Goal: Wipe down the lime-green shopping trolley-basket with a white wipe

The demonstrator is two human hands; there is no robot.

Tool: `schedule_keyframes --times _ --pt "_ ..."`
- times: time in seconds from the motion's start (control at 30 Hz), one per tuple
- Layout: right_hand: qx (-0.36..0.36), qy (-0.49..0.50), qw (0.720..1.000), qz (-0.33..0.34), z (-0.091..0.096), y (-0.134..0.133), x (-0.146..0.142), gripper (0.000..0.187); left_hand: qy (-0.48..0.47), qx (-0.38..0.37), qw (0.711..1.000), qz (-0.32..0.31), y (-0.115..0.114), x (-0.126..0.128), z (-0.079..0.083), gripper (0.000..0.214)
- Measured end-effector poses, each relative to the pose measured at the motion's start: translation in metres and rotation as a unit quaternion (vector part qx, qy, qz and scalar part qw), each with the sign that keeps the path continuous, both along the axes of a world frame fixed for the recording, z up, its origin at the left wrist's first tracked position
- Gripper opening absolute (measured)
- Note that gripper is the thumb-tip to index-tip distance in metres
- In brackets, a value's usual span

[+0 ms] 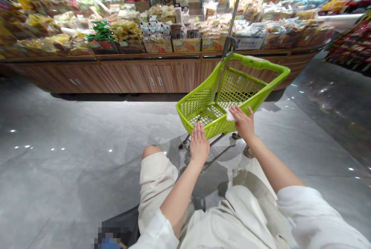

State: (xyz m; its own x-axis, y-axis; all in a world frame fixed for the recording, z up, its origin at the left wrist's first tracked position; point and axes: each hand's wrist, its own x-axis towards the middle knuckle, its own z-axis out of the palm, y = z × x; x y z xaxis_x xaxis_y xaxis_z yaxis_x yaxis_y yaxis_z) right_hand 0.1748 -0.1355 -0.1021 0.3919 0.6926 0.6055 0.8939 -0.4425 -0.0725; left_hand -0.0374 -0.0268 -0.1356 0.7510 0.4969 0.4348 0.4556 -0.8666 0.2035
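A lime-green plastic shopping cart (269, 69) on small wheels stands on the grey floor in front of me, its basket empty. My left hand (199, 144) rests flat against the near rim of the basket, fingers stretched out together. My right hand (244, 122) lies on the basket's near right edge and presses a small white cloth or tissue (230, 115) against it. A grey metal pole (234, 9) rises from the cart's far side. I am crouched low, my knees in light clothing under my arms.
A long wooden display counter (150, 75) piled with packaged snacks runs across the back. More shelves of goods (352, 44) stand at the right. Glossy grey floor tiles (72, 156) spread around the cart.
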Motion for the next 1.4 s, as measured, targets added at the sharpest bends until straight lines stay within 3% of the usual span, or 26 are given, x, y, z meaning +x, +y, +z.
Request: schedule_keyframes --times 0.1,0.17,0.23,0.3,0.37,0.5,0.6,0.73,0.83,0.9,1.0,1.17,1.27,1.4 --pt "0.009 0.015 1.0 0.014 -0.009 0.017 -0.046 0.068 -0.003 -0.01 1.0 0.01 -0.003 0.003 -0.001 0.083" --pt "-0.016 0.016 0.996 0.081 -0.014 0.029 -0.085 0.066 -0.003 -0.015 1.0 0.014 -0.003 0.004 -0.003 0.084" --pt "-0.044 0.01 0.99 0.132 -0.016 0.035 -0.105 0.064 -0.003 -0.016 1.0 0.011 -0.001 0.004 -0.005 0.084" --pt "-0.064 -0.004 0.986 0.155 -0.013 0.031 -0.097 0.064 -0.005 -0.014 1.0 0.01 0.0 0.003 -0.006 0.084" --pt "-0.067 -0.013 0.988 0.142 -0.008 0.02 -0.067 0.065 -0.009 -0.014 1.0 0.011 0.001 0.003 -0.006 0.084" --pt "-0.026 0.004 0.999 0.036 -0.001 0.0 -0.013 0.069 -0.009 -0.017 1.0 0.009 -0.002 0.005 -0.004 0.085" --pt "-0.002 0.019 1.0 0.005 -0.006 0.005 -0.029 0.071 -0.012 -0.015 1.0 0.016 -0.006 0.008 -0.004 0.084" --pt "-0.017 0.032 0.995 0.091 -0.018 0.026 -0.093 0.067 -0.007 -0.009 1.0 0.022 -0.006 0.008 -0.007 0.081" --pt "-0.037 0.026 0.99 0.13 -0.021 0.033 -0.115 0.066 0.0 -0.006 1.0 0.017 -0.004 0.006 -0.008 0.08" --pt "-0.051 0.003 0.987 0.15 -0.018 0.03 -0.106 0.066 0.0 -0.006 1.0 0.013 -0.002 0.005 -0.008 0.082" --pt "-0.075 -0.029 0.983 0.166 -0.01 0.017 -0.068 0.067 0.001 -0.006 1.0 0.013 -0.001 0.004 -0.007 0.082" --pt "-0.031 -0.011 0.999 0.039 -0.002 -0.003 -0.003 0.068 0.002 -0.001 1.0 0.007 -0.002 0.005 -0.005 0.081" --pt "0.004 0.013 1.0 -0.001 -0.007 0.004 -0.015 0.068 0.0 0.0 1.0 0.014 -0.004 0.006 -0.005 0.081" --pt "-0.004 0.029 0.995 0.094 -0.018 0.028 -0.082 0.066 0.008 0.0 1.0 0.025 -0.004 0.007 -0.007 0.08"
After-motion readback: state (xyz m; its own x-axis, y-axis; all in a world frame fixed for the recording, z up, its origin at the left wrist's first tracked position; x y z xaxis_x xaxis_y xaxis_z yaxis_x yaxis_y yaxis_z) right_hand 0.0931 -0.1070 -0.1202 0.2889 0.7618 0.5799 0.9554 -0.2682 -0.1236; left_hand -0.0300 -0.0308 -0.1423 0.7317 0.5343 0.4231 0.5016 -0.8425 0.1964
